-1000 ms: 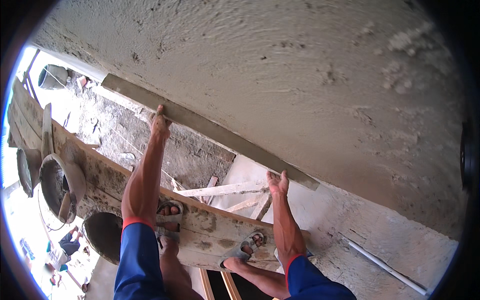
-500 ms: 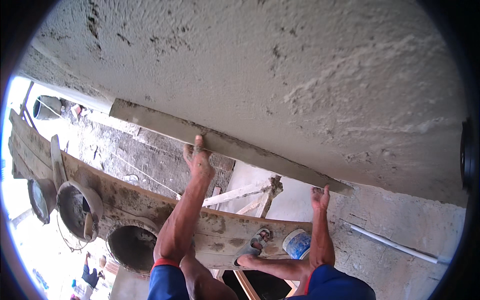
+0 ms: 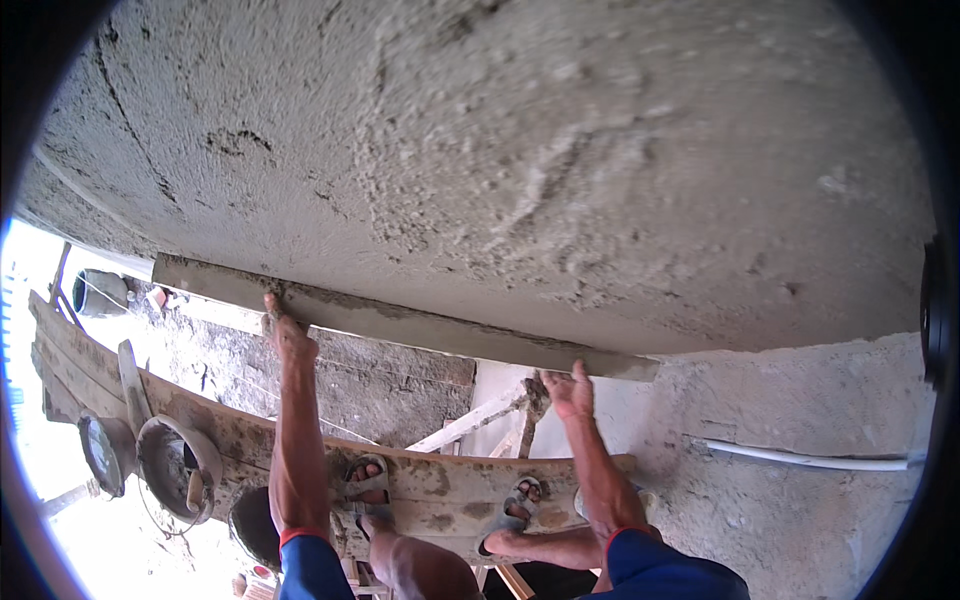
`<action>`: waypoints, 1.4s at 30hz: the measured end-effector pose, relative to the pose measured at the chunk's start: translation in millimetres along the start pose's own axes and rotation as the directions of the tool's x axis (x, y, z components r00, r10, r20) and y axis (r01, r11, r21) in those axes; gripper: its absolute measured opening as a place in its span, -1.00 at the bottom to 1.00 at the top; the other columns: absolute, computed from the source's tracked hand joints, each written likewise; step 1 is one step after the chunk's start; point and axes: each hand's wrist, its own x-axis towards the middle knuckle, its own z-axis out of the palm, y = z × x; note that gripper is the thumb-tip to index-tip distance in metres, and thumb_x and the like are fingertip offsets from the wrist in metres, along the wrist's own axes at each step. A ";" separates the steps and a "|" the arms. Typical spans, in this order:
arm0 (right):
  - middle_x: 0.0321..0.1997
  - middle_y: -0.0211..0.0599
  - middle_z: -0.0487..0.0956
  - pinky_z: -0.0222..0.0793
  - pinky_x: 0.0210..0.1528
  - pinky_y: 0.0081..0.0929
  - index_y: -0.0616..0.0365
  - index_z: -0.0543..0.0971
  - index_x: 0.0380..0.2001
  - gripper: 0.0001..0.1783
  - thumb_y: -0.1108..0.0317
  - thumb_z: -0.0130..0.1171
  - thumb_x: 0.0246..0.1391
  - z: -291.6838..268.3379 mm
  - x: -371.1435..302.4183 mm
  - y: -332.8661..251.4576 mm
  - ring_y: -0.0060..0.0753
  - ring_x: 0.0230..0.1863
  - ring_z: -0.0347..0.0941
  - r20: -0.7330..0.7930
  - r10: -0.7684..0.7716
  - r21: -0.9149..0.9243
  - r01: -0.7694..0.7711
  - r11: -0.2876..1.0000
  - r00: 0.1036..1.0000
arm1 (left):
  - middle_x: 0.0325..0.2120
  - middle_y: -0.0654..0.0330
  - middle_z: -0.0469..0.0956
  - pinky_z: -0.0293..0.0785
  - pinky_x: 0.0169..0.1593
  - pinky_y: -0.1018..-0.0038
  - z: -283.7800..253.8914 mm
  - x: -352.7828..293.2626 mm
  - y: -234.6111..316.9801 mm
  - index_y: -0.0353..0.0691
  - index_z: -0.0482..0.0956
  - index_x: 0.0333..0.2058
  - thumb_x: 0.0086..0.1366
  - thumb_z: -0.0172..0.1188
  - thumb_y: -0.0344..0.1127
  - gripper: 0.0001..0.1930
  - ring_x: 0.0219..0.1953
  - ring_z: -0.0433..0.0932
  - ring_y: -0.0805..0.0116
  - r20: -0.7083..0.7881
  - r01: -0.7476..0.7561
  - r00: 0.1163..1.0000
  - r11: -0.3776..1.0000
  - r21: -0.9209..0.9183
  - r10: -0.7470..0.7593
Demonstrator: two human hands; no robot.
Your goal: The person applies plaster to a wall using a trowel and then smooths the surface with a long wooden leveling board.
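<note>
A long mortar-smeared straightedge (image 3: 400, 325) lies against the wet grey plaster of the wall (image 3: 480, 180), near the plaster's lower edge. My left hand (image 3: 288, 332) grips its lower edge toward the left end, with the thumb over the face. Toward the other end, my right hand (image 3: 568, 390) holds the same edge from below, thumb up. Fingers of both hands are partly hidden behind the board. Rough lumps of mortar stand out on the wall above it.
I stand in sandals on a plank scaffold (image 3: 430, 500). Several mortar buckets line its left part; one bucket (image 3: 205, 450) has a wooden-handled tool in it. A timber brace (image 3: 470, 418) rises behind the planks. A white pipe (image 3: 800, 455) runs along the wall at right.
The straightedge and both my hands have shifted left in view, and the board lies closer to level. My left foot has come into sight. My right forearm now covers most of the blue-and-white bucket.
</note>
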 end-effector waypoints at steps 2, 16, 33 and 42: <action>0.18 -0.11 0.32 0.12 0.23 0.02 0.15 0.32 0.07 -0.54 0.07 -0.13 0.24 1.5 -23.1 -44.8 -0.10 0.23 0.18 -0.018 -0.067 0.016 0.067 0.998 0.998 | -0.15 0.13 0.49 0.50 -0.08 0.35 42.2 -63.8 18.2 -0.22 0.41 -0.03 0.29 0.00 0.12 -0.48 -0.15 0.50 0.28 -0.055 -0.003 0.998 1.000 -0.015 0.002; -0.12 -0.17 0.49 0.52 -0.45 -0.47 0.07 0.33 -0.04 -0.58 0.08 0.08 0.14 58.3 -86.7 -26.3 -0.19 -0.23 0.50 0.025 -0.174 -0.159 0.176 0.971 0.984 | -0.06 0.08 0.46 0.44 0.01 0.30 45.6 -43.8 100.6 -0.26 0.41 0.03 0.37 -0.18 0.07 -0.48 -0.06 0.48 0.21 0.186 -0.028 0.982 1.000 -0.002 0.028; 0.17 -0.11 0.33 0.23 0.10 0.20 0.20 0.16 0.19 -0.35 -0.01 -0.05 0.19 113.2 -232.5 -237.4 0.05 0.11 0.33 0.032 -0.453 -0.061 0.455 0.889 0.891 | -0.18 0.19 0.51 0.51 -0.09 0.29 154.3 -247.4 160.7 -0.12 0.39 0.02 0.34 -0.14 0.10 -0.53 -0.14 0.52 0.25 0.292 0.091 0.951 0.995 0.037 -0.098; 0.14 -0.11 0.23 0.52 -0.15 0.03 0.17 0.11 0.15 -0.32 -0.04 0.03 0.15 159.8 -211.1 -103.5 0.01 0.02 0.37 -0.109 -0.324 -0.091 0.315 0.945 0.940 | 0.00 0.04 0.40 0.42 0.04 0.09 100.6 -129.5 220.4 -0.12 0.33 0.07 0.33 -0.22 -0.05 -0.57 0.06 0.37 0.02 0.352 -0.005 0.936 0.994 0.106 -0.032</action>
